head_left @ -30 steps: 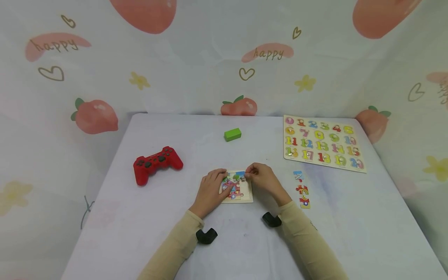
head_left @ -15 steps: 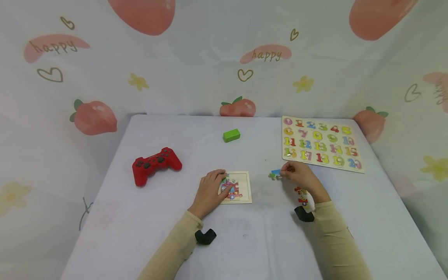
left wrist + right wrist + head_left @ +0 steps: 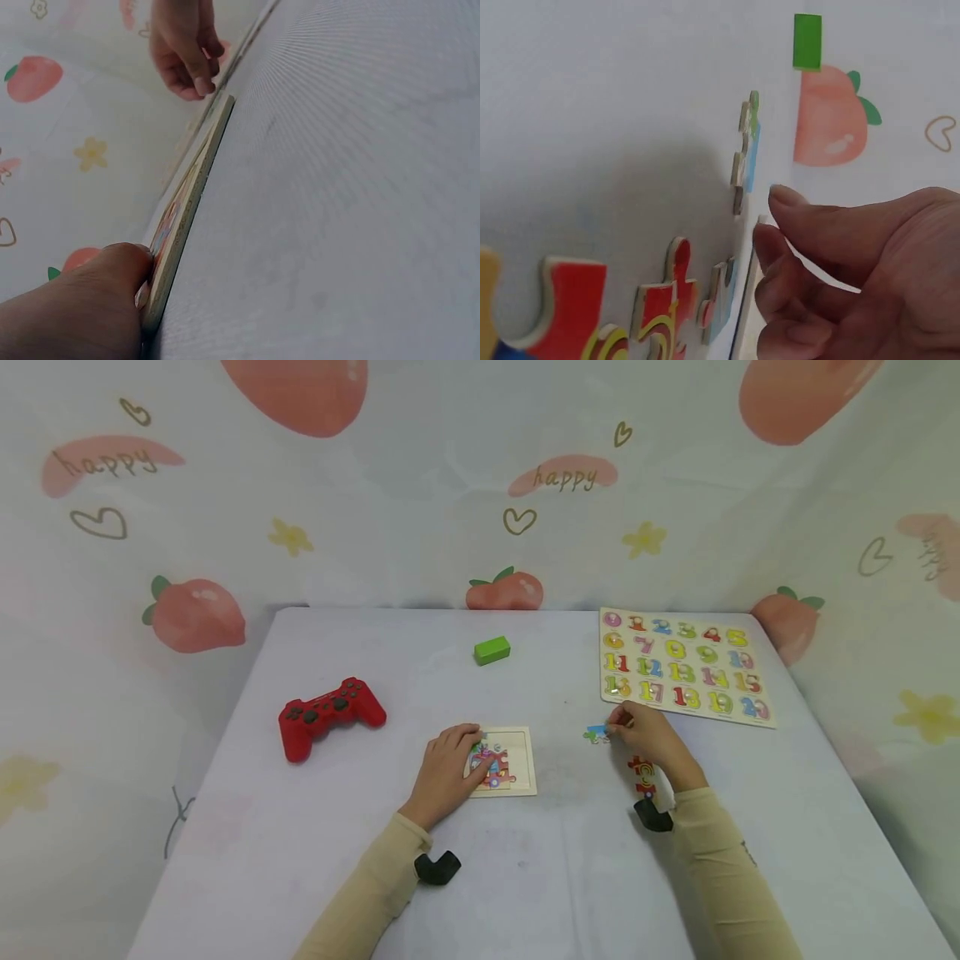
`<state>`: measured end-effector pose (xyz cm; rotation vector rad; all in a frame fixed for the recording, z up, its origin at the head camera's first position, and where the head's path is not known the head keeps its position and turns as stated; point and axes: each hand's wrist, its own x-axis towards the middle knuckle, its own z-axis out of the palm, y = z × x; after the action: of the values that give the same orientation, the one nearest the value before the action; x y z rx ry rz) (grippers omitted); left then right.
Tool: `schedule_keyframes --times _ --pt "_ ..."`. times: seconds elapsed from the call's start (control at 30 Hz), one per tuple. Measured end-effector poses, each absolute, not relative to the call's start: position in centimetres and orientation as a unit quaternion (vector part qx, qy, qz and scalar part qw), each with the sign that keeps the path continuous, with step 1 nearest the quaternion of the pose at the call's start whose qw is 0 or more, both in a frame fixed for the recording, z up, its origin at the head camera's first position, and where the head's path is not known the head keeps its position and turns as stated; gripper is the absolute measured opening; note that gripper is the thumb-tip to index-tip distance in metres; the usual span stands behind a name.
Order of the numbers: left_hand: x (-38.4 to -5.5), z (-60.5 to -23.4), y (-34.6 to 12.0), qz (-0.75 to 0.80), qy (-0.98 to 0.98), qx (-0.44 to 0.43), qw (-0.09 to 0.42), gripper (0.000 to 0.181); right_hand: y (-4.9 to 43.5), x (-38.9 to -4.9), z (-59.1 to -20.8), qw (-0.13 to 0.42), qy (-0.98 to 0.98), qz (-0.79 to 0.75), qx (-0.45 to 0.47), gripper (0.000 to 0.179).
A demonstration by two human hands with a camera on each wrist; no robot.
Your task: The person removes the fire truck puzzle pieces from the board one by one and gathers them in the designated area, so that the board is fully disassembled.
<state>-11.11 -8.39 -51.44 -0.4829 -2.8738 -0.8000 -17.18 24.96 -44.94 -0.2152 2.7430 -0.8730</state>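
The left hand (image 3: 442,777) rests across the left side of a small wooden jigsaw board (image 3: 529,764), its thumb (image 3: 124,262) over the joined picture pieces (image 3: 502,768). Bare wood shows along the board's right side. Farther right, the right hand (image 3: 651,743) has its fingertips just at the right end of a blue-and-green strip of jigsaw (image 3: 597,734) lying on the table. In the right wrist view a gap shows between thumb and forefinger, and the strip (image 3: 750,154) lies beyond them. Red jigsaw pieces (image 3: 642,774) lie under the right wrist, partly hidden; more (image 3: 664,300) stand large in the right wrist view.
A red game controller (image 3: 330,718) lies at the left, a green block (image 3: 492,650) at the back middle. A wooden number board (image 3: 738,717) occupies the back right, close behind the right hand. Patterned cloth hangs behind the table.
The right hand has carried the blue-and-green strip off the small board to the right, laid it down and loosened its fingers. The left hand stays on the board.
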Motion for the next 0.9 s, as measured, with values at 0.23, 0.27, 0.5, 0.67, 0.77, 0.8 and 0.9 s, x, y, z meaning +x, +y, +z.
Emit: schedule_keyframes --times 0.23,0.27,0.5,0.67,0.77,0.8,0.9 --pt "-11.0 -51.4 -8.4 -0.269 -0.948 -0.159 0.057 0.049 24.4 -17.1 -45.5 0.142 0.944 -0.273 -0.121 0.025" --pt "-11.0 -51.4 -8.5 -0.268 -0.948 -0.161 0.057 0.049 24.4 -17.0 -45.5 0.142 0.945 -0.268 -0.123 0.024" --pt "-11.1 -51.6 -8.5 -0.266 -0.947 -0.166 0.072 0.048 24.8 -16.9 -45.4 0.131 0.946 -0.264 -0.137 0.022" --pt "-11.1 -51.6 -8.5 -0.267 -0.947 -0.163 0.070 0.049 24.9 -16.8 -45.0 0.128 0.942 -0.278 -0.140 0.025" --pt "-11.2 -51.7 -8.4 -0.268 -0.947 -0.165 0.069 0.049 24.8 -16.7 -44.3 0.106 0.940 -0.297 -0.128 0.025" --pt "-11.2 -51.7 -8.4 -0.268 -0.946 -0.167 0.072 0.049 24.7 -16.7 -44.1 0.099 0.939 -0.307 -0.121 0.025" --pt "-11.2 -51.8 -8.4 -0.267 -0.946 -0.170 0.074 0.050 24.2 -16.5 -43.6 0.085 0.935 -0.327 -0.110 0.023"
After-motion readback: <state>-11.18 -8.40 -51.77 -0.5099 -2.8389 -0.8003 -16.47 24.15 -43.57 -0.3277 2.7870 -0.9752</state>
